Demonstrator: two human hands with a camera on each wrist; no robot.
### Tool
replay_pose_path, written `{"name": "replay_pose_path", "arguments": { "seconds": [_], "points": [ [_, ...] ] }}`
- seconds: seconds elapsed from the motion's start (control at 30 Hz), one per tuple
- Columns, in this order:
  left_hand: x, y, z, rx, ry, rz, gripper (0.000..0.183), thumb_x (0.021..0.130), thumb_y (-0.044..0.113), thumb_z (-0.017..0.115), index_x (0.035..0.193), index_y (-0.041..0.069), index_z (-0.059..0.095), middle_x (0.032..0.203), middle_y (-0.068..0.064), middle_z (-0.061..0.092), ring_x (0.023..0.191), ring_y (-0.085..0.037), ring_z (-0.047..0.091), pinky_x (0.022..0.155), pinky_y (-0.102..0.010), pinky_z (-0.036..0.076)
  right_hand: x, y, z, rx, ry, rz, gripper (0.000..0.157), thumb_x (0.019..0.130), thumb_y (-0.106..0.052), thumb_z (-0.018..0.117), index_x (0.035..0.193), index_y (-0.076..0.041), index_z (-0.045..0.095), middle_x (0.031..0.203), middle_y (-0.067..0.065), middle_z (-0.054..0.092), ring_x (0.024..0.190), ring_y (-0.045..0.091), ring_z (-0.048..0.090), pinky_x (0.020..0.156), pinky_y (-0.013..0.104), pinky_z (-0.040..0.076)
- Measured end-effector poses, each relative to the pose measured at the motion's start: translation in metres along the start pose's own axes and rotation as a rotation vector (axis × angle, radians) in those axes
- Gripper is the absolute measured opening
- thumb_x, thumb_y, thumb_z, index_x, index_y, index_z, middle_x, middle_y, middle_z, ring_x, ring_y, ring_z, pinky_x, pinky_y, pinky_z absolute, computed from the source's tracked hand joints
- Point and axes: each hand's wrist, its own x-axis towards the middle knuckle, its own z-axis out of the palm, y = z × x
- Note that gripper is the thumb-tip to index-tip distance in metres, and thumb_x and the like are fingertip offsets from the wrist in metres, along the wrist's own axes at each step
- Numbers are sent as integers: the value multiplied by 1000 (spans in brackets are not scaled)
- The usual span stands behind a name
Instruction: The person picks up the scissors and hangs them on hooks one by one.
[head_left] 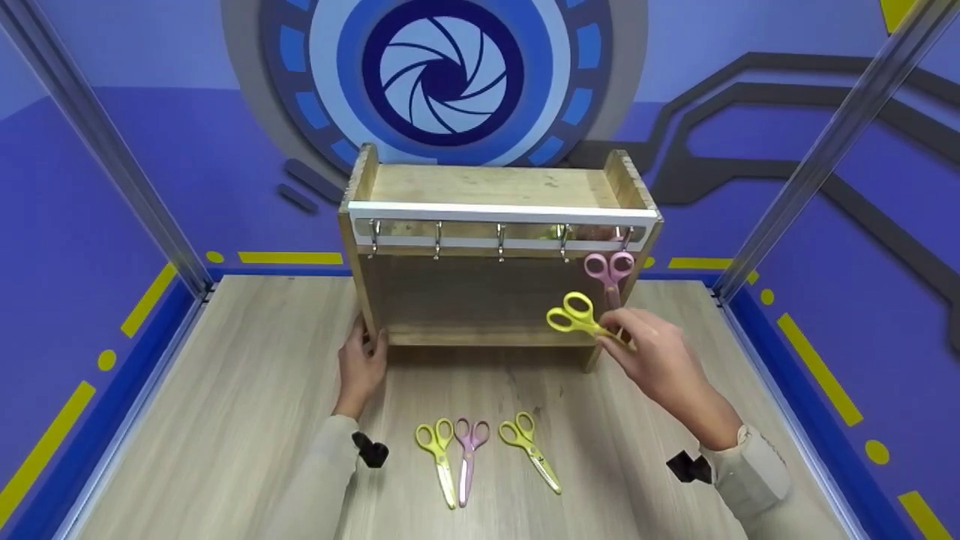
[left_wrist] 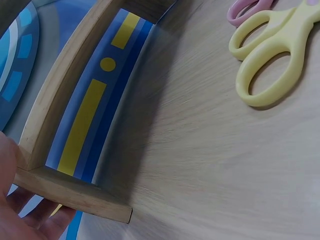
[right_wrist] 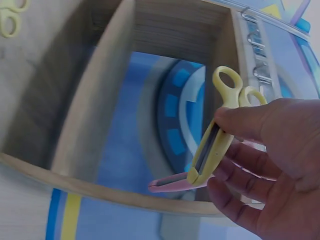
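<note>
My right hand [head_left: 660,356] pinches yellow scissors [head_left: 576,315] by the blade part, handle loops up and to the left, in front of the shelf's right side. Just above it, pink scissors [head_left: 610,271] hang from the rightmost hook [head_left: 627,238]. In the right wrist view, thumb and fingers hold the yellow scissors [right_wrist: 220,130], and the pink blade tip [right_wrist: 172,183] shows behind them. At the lower left of the wooden shelf [head_left: 495,337], my left hand [head_left: 363,367] grips its side panel, thumb in front; the left wrist view shows fingers behind the wood [left_wrist: 75,195].
On the table before the shelf lie yellow scissors [head_left: 438,450], pink scissors [head_left: 468,457] beside them, and more yellow scissors [head_left: 531,448] to the right. Several metal hooks [head_left: 501,241] line the white rail [head_left: 465,212]. Blue walls [head_left: 112,187] enclose the table.
</note>
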Motion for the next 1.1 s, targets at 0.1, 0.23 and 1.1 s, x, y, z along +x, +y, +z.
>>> {"name": "replay_pose_path", "arguments": {
  "seconds": [0.1, 0.23, 1.1],
  "points": [
    [-1, 0, 0, -10, -2, 8, 49, 106, 12, 57, 151, -1, 43, 139, -31, 56, 125, -45, 59, 97, -54, 55, 8, -1, 0, 8, 46, -13, 24, 79, -3, 89, 94, -10, 71, 83, 1, 69, 73, 15, 64, 60, 32, 56],
    [-1, -1, 0, -2, 2, 21, 51, 105, 11, 57, 152, -2, 42, 138, -31, 56, 124, -45, 60, 96, -54, 56, 16, -2, 3, 29, 80, -8, 22, 81, -4, 88, 95, -7, 72, 84, 4, 69, 73, 18, 65, 60, 33, 56],
    [0, -1, 0, -7, 10, 31, 53, 104, 10, 58, 154, -1, 41, 140, -31, 56, 122, -44, 62, 95, -52, 56, 33, -3, 29, 151, 141, 139, 19, 85, -5, 85, 99, -5, 72, 83, 5, 69, 72, 12, 62, 61, 30, 56]
  ]
}}
